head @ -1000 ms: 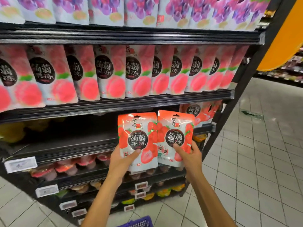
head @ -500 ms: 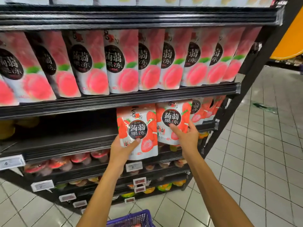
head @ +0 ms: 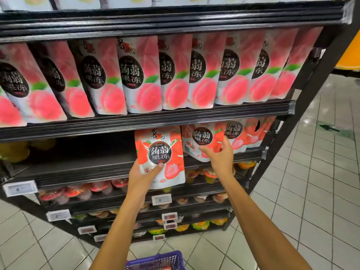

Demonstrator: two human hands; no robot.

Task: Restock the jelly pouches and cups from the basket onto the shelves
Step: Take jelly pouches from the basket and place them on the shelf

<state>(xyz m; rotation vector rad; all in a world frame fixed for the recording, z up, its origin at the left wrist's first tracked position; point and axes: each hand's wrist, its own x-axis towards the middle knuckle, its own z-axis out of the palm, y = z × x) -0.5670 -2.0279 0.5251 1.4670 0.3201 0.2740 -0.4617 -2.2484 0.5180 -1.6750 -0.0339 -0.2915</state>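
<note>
My left hand point(head: 143, 175) grips a red-and-white strawberry jelly pouch point(head: 161, 151) by its lower left corner, upright in front of the third shelf point(head: 78, 168). My right hand point(head: 220, 156) holds a second strawberry pouch point(head: 200, 139), its top tucked under the shelf above, right beside the strawberry pouches point(head: 245, 133) standing at the shelf's right end. The blue basket point(head: 155, 261) shows at the bottom edge, between my forearms.
Peach pouches point(head: 140, 75) fill the shelf above. The third shelf's left part holds yellow packs point(head: 15, 151) at the back. Jelly cups point(head: 78, 191) line the lower shelves, with price tags point(head: 19, 188) on the rails. Tiled floor lies to the right.
My right hand has carried its pouch up and right into the third shelf, next to the standing strawberry pouches. My left hand still holds its pouch in front of the shelf.
</note>
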